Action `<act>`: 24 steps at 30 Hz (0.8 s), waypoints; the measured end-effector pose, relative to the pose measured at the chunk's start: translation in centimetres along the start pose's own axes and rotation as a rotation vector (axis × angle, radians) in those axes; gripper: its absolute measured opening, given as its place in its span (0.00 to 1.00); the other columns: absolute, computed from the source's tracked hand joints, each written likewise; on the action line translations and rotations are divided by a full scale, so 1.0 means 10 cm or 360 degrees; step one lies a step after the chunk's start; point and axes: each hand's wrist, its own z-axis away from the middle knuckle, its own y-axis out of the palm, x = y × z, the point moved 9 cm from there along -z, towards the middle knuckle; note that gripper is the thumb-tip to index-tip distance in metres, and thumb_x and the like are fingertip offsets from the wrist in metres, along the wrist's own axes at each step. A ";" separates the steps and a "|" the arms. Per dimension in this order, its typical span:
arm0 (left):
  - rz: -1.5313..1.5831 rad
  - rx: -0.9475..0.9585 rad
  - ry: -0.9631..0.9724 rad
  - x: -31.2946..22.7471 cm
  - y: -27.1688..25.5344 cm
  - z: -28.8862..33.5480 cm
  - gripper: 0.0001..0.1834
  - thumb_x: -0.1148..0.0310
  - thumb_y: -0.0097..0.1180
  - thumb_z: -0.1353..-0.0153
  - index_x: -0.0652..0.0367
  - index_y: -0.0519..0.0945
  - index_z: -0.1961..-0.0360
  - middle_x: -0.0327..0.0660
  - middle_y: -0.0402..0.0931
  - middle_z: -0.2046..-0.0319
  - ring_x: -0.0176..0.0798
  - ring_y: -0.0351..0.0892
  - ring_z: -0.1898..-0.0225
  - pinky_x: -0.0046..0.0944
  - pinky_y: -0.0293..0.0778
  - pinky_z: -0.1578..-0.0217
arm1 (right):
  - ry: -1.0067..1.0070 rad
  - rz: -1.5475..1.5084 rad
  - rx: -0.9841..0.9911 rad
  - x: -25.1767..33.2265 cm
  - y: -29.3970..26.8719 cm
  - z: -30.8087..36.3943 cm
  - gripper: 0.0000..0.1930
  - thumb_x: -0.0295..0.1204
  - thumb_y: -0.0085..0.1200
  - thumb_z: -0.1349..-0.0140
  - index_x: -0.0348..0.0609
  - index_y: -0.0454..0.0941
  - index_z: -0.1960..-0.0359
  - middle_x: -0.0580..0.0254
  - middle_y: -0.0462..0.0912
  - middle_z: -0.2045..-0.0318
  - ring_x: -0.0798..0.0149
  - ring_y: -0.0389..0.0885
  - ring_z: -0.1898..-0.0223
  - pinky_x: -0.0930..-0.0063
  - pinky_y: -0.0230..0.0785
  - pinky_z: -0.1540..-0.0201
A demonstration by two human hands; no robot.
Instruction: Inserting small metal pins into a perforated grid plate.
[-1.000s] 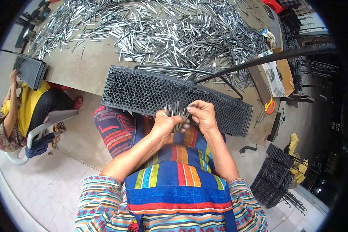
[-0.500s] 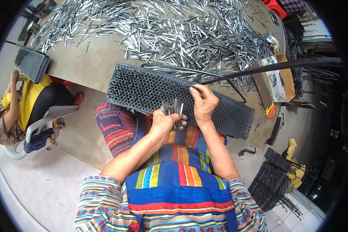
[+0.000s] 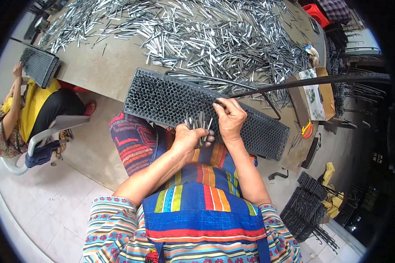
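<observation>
Across my lap and the table edge lies a long black panel (image 3: 153,97) full of round holes, slanting down to the right. My left hand (image 3: 189,138) is closed around a bundle of thin grey metal strips (image 3: 202,122), their ends fanning upward in front of the panel. My right hand (image 3: 231,117) is over the panel's middle, thumb and forefinger pinched close to its holes. Whatever sits in that pinch is too small to make out. Dark pieces seem to fill holes in the panel's left part.
A wide heap of loose metal strips (image 3: 215,39) covers the far table. At right are an open cardboard box (image 3: 322,94), orange-handled scissors (image 3: 307,129) and a long black bar (image 3: 320,81). A co-worker sits at left by another black panel (image 3: 40,68). Black racks (image 3: 305,204) stand lower right.
The view has shifted slightly. The right hand remains pinched at about the same place on the panel, and the left hand still grips the bundle of metal strips.
</observation>
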 end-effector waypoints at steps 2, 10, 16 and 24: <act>-0.0022 0.0016 0.0000 -0.01 0.02 0.01 0.11 0.83 0.54 0.47 0.67 0.78 0.60 0.48 0.82 0.71 0.40 0.83 0.75 0.34 0.82 0.75 | -0.0095 -0.0077 0.0048 0.00 0.03 0.00 0.07 0.18 0.62 0.51 0.35 0.83 0.68 0.61 0.80 0.76 0.73 0.74 0.78 0.81 0.64 0.74; 0.0015 0.0080 0.0008 -0.02 0.04 -0.02 0.11 0.83 0.54 0.47 0.67 0.79 0.61 0.48 0.82 0.71 0.41 0.84 0.74 0.36 0.82 0.75 | 0.1128 -0.0938 0.0825 -0.34 0.28 0.43 0.05 0.21 0.62 0.47 0.33 0.83 0.69 0.67 0.82 0.77 0.76 0.77 0.77 0.83 0.68 0.74; 0.0000 0.0118 -0.0009 0.01 0.09 -0.02 0.10 0.82 0.56 0.46 0.67 0.79 0.61 0.48 0.82 0.70 0.42 0.84 0.75 0.38 0.83 0.75 | 0.1270 -0.1239 0.0735 -0.56 0.29 0.60 0.03 0.19 0.61 0.46 0.36 0.81 0.70 0.68 0.79 0.80 0.80 0.69 0.84 0.86 0.58 0.83; -0.0092 -0.0053 0.0016 0.04 0.00 -0.03 0.07 0.83 0.52 0.45 0.65 0.79 0.65 0.46 0.82 0.72 0.38 0.83 0.76 0.34 0.79 0.78 | 0.0392 -0.0828 -0.0262 -0.45 -0.22 0.16 0.05 0.19 0.61 0.44 0.35 0.82 0.66 0.69 0.77 0.75 0.79 0.69 0.78 0.86 0.60 0.74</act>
